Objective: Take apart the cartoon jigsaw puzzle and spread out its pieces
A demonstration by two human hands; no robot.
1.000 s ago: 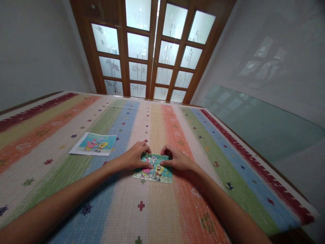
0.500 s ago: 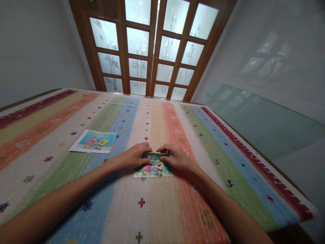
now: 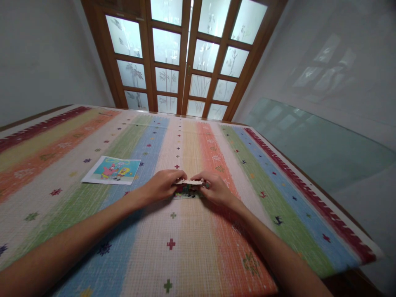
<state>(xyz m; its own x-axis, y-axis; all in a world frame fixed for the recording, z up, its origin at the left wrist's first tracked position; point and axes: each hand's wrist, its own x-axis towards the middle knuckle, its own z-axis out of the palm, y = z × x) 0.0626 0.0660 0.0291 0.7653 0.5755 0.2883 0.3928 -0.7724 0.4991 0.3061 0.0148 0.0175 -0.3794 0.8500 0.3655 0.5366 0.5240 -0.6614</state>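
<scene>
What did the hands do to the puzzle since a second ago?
Both hands, left hand and right hand, lifted the far edge of the puzzle and tipped it up toward the person; a second ago it lay flat with its picture showing. Both hands kept their grip. The picture sheet and the striped cloth stayed put.

Striped tablecloth [image 3: 198, 255], wood-framed frosted glass doors [image 3: 182, 57] btwn grey walls

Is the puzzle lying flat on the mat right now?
No, both hands have the puzzle tipped up off the mat by its far edge.
</scene>
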